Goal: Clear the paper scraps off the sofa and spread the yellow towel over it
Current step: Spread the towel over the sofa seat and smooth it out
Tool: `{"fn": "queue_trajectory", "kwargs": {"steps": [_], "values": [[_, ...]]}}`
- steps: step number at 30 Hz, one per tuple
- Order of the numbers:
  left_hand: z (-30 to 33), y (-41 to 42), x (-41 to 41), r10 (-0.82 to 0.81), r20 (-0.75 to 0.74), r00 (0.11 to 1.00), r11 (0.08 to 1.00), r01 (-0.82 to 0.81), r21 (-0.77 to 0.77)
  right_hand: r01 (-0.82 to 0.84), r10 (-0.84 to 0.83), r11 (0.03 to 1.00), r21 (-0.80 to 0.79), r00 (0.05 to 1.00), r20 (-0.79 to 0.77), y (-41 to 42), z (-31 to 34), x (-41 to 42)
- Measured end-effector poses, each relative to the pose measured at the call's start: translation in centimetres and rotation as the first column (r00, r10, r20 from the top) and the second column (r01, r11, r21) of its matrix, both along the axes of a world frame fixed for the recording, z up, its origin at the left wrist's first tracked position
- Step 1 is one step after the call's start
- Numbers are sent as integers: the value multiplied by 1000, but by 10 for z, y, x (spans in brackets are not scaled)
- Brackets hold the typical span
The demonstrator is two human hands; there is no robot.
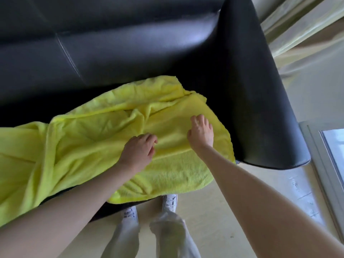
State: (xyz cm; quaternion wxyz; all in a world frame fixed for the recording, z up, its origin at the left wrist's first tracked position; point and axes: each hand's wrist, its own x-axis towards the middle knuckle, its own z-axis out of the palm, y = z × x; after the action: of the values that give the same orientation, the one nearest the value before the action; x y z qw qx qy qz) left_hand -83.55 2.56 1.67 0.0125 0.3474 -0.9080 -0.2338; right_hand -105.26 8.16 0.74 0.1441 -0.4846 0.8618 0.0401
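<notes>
Mostly black leather sofa [130, 53], pale floor [214, 211]; yellow towel [93, 142] lengthwise along seat, left hand [138, 150] and right hand [201, 133] loosely curled, pressing it

My left hand [138, 150] and right hand [201, 133] rest with curled fingers on the rumpled yellow towel [83, 144] covering the black sofa [130, 43] seat; armrest [260, 99] at two o'clock.
</notes>
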Motion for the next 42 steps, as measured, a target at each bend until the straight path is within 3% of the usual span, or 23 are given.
{"fn": "queue_trajectory", "kwargs": {"steps": [4, 10, 15, 19, 24, 27, 29, 32, 34, 35, 36, 37, 38, 39, 40, 42], "values": [[-1, -66, -36, 168, -39, 985, 986, -167, 14, -37, 42, 995, -91, 998, 52, -52, -2, -5], [-36, -133, -91, 336, 210, 918, 937, -348, 21, 47, -40, 999, -26, 975, 217, -83, -27, -38], [-56, -138, -112, 291, 413, 863, 947, -321, 6, -217, 215, 976, -8, 959, 187, -78, -36, -72], [-59, -137, -117, 325, 303, 896, 945, -294, -145, -277, 281, 960, -45, 942, 183, -79, -35, -80], [-31, -151, -126, 448, -22, 894, 861, -438, -258, -391, 428, 889, -238, 894, 130, -84, -37, -72], [1, -163, -136, 507, -199, 838, 786, -545, -291, -509, 550, 834, -214, 803, 229, -87, -30, -61], [17, -170, -142, 583, -288, 759, 737, -644, -206, -529, 548, 834, -154, 767, 334, -86, -26, -55], [36, -172, -152, 589, -344, 732, 760, -646, -73, -418, 373, 909, -12, 798, 474, -84, -23, -49], [47, -164, -158, 535, -326, 779, 819, -574, -27, -106, 43, 992, 61, 767, 641, -86, -25, -47], [50, -158, -160, 507, -320, 800, 845, -535, 0, 106, -170, 985, 134, 659, 733, -89, -24, -47], [53, -151, -161, 486, -319, 814, 865, -500, 41, 324, -376, 914, 244, 451, 809, -93, -20, -47], [55, -143, -162, 476, -322, 818, 876, -472, 97, 487, -517, 782, 389, 160, 841, -97, -14, -50], [58, -134, -163, 474, -324, 819, 881, -445, 164, 556, -548, 644, 526, -143, 824, -99, -8, -54], [58, -123, -161, 468, -316, 825, 881, -411, 232, 562, -499, 547, 620, -375, 781, -98, -2, -58], [58, -113, -161, 456, -293, 840, 879, -373, 297, 542, -436, 503, 674, -514, 739, -97, 2, -66], [56, -88, -157, 385, -220, 896, 870, -273, 411, 490, -376, 526, 695, -599, 707, -91, 8, -77]]}}
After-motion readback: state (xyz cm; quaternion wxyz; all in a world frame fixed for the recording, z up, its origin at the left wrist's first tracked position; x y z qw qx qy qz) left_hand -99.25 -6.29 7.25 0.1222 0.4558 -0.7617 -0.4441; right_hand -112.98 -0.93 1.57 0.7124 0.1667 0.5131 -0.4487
